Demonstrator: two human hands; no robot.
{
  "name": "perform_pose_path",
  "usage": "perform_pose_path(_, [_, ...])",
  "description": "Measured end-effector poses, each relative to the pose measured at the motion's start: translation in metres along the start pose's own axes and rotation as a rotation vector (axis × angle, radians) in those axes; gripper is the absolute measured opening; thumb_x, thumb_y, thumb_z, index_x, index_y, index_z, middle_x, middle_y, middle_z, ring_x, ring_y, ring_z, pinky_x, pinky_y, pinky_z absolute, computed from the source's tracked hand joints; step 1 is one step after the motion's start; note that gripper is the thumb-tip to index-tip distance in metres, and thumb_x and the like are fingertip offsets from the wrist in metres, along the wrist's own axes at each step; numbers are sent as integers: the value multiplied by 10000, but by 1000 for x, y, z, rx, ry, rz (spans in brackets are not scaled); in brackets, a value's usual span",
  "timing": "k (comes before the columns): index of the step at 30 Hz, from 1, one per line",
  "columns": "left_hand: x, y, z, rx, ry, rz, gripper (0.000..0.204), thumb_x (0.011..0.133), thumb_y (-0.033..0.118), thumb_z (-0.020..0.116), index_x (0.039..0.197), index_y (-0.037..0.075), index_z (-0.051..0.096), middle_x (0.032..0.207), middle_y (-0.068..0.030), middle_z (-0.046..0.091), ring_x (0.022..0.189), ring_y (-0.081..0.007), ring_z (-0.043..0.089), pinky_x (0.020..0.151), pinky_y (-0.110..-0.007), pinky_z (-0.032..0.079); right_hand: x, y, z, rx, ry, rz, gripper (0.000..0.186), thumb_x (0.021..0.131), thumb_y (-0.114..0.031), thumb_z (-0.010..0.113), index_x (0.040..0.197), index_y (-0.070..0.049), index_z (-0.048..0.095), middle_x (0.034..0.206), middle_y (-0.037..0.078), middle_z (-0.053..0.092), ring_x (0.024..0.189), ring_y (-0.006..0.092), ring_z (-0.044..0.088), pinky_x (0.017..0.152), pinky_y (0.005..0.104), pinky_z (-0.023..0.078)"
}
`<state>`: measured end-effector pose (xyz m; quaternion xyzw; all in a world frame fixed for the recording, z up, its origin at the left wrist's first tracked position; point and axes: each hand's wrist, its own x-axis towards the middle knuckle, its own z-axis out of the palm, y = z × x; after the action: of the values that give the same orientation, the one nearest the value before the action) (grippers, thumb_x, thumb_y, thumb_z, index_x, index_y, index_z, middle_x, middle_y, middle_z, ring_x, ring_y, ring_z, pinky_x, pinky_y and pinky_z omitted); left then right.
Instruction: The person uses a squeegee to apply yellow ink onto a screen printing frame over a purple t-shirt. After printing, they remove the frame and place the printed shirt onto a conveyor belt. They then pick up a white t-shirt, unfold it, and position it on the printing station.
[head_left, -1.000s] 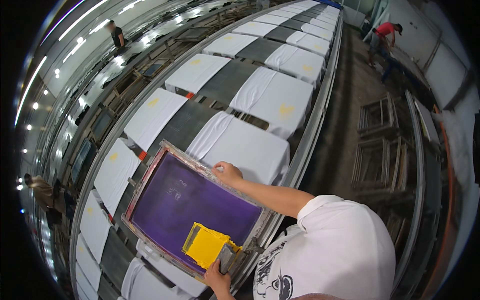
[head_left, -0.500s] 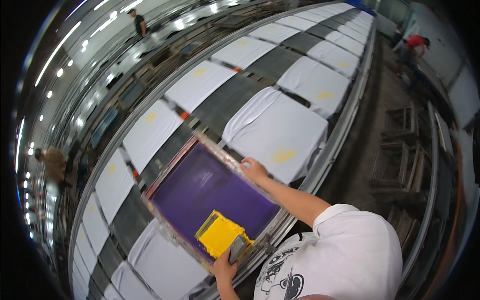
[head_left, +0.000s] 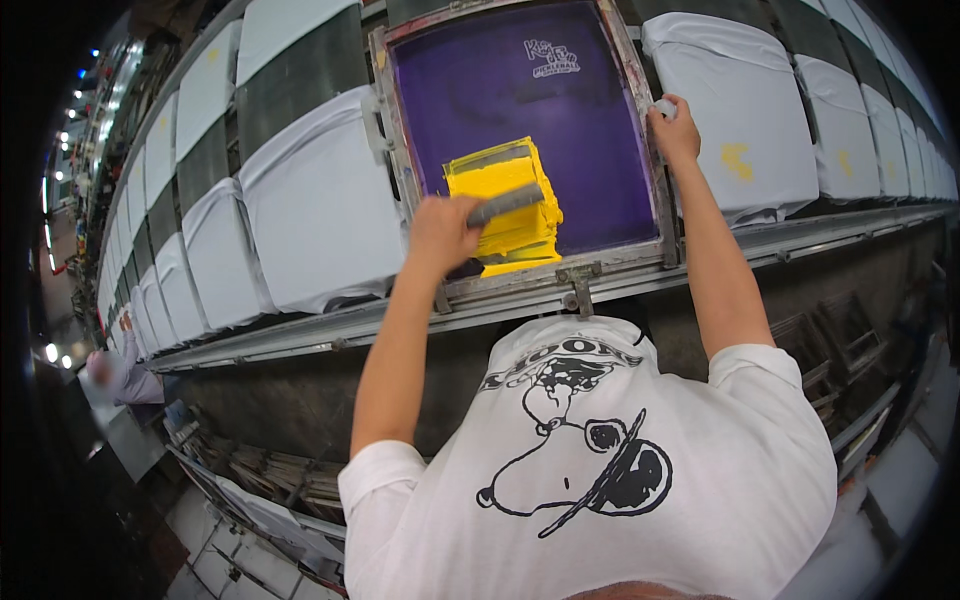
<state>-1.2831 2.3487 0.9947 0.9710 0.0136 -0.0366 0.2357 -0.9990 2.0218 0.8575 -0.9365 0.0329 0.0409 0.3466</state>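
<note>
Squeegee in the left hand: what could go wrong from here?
The yellow ink lies thick around the squeegee, close to the left hand, so it could smear the fingers.
White cloth lies just left of the frame; stray ink might mark it.
The right hand is at the frame's right edge; an uneven push there could shift the frame.

A white short-sleeved fabric shirt (head_left: 720,470) carries a large black-outlined cartoon dog's head (head_left: 570,450) and, nearer the hem, an arched band of black lettering (head_left: 600,350); its plain, loose white sleeves (head_left: 382,475) with wide openings leave both forearms (head_left: 397,350) bare.
</note>
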Motion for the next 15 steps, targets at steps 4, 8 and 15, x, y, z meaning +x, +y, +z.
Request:
perform_pose_path(4, [52,-24,-20,59,-5,20,240,807,175,716,1037,130,769,939,-114,750,869,-345,712,818,-458,551,-2,-6,5,-32,-7,14,528,882,-491,712,1330,-226,617,996,99,760,931,302,729,844,431,546])
perform_pose_path(8, [77,-50,-12,82,-101,-106,244,849,208,711,1084,160,754,996,-85,738,932,-325,708,836,-454,556,-5,-2,7,23,-42,12,546,877,-500,715,1326,-205,624,1023,104,754,981,305,719,877,435,540])
perform_pose_path(15, [75,-64,-2,172,-164,-123,238,880,267,706,1100,185,746,1001,-73,730,964,-321,708,828,-459,562,-58,-123,20,107,176,-815,519,867,-437,777,1165,-20,695,1105,149,714,1056,335,666,922,436,510])
